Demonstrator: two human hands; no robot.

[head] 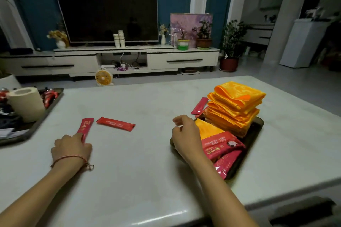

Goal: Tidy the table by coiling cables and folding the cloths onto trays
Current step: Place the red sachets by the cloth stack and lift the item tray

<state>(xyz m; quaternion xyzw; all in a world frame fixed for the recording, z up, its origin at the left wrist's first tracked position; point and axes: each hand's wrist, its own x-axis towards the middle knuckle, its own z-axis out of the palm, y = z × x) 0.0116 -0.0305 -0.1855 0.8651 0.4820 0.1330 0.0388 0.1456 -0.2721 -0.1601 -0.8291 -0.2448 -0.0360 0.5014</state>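
Already folded, soft cloths (235,105) sit stacked on the tray (258,125). Left grip (72,148) pinches a light, likely slippery sachet (85,128) by its near end on the counter (147,153); right grip (186,134) hovers loosely curled, empty.

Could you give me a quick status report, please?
Left grip pinches red sachet on table. Right grip empty, over tray edge. Orange cloths stacked on tray. Second sachet loose.

2 trays (49,110) (255,130), 1 paper roll (27,105), 1 orange cloth stack (236,105)
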